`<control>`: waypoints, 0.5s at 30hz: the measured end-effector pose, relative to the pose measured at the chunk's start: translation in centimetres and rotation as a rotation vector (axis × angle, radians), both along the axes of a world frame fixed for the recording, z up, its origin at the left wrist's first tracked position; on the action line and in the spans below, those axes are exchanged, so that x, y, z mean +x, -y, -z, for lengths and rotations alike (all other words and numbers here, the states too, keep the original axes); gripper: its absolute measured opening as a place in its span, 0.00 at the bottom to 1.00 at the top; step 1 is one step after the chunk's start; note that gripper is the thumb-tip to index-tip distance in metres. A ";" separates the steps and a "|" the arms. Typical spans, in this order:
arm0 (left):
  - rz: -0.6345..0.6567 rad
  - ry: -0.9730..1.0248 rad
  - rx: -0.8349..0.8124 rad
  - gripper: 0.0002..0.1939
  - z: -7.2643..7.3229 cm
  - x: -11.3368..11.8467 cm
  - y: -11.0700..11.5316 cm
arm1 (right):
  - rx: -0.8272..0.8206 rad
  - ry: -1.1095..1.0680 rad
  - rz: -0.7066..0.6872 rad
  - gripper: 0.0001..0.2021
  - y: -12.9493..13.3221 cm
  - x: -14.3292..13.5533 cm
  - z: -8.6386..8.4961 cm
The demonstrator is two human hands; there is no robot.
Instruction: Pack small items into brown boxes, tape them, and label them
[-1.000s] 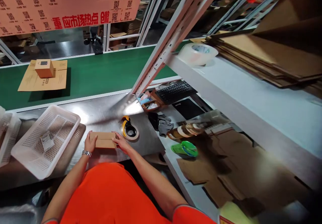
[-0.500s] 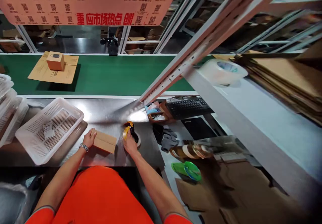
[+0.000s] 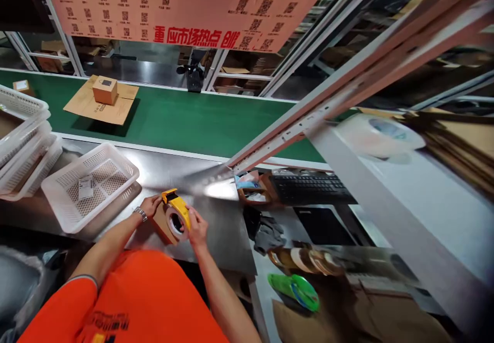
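A yellow tape dispenser [image 3: 179, 207] with a roll of tape is in my right hand [image 3: 197, 227], whose fingers wrap its right side. It is held over a small brown cardboard box [image 3: 161, 222] on the steel table [image 3: 224, 230], covering much of the box's top. My left hand [image 3: 151, 206], with a watch at the wrist, grips the box's far left end. Its fingertips are close to the dispenser's front end; whether they touch the tape I cannot tell.
Left of my hands lies a white plastic basket [image 3: 90, 188] holding a label, beside stacked baskets [image 3: 29, 152]. Behind runs a green conveyor [image 3: 185, 122] carrying a flat carton and small box [image 3: 105, 90]. A metal post [image 3: 285, 127], keyboard [image 3: 312, 188] and shelf [image 3: 386, 178] stand right.
My right hand has lifted the tape dispenser from the table and brought it left over the box. My left hand stays at the box, now turned more steeply. The view has shifted left.
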State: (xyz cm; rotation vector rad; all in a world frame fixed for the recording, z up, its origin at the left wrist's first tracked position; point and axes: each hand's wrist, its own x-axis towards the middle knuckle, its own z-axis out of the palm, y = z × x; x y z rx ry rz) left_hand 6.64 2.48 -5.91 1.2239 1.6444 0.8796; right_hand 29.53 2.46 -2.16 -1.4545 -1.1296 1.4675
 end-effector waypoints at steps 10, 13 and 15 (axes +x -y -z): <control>-0.275 0.021 -0.082 0.24 -1.9 0.5 -0.4 | 0.035 0.027 -0.021 0.39 0.4 1.0 0.3; -0.256 0.140 -0.227 0.35 -2.3 0.7 -1.0 | 0.039 0.022 -0.038 0.38 0.7 0.7 0.3; -0.245 0.213 -0.303 0.35 -2.4 0.5 -1.2 | 0.039 0.028 -0.072 0.37 0.8 0.7 0.5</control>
